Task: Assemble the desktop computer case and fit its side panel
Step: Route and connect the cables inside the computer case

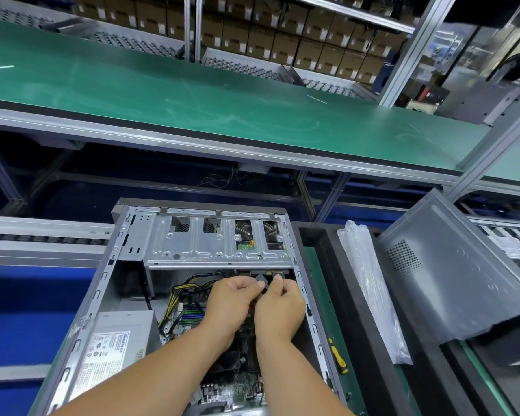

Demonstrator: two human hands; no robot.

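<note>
Green conveyor belt runs beyond the open computer case. Inside it, left hand and right hand pinch a black connector below the drive cage: cabling step. Next, seat it squarely; side panel waits right of the case.

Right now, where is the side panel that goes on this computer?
The grey side panel leans at the right of the head view, off the open case, just beyond the clear plastic bag.

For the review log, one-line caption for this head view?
Both hands, left hand and right hand, pinch a black connector under the drive cage of the open case; side panel waits aside.
</note>
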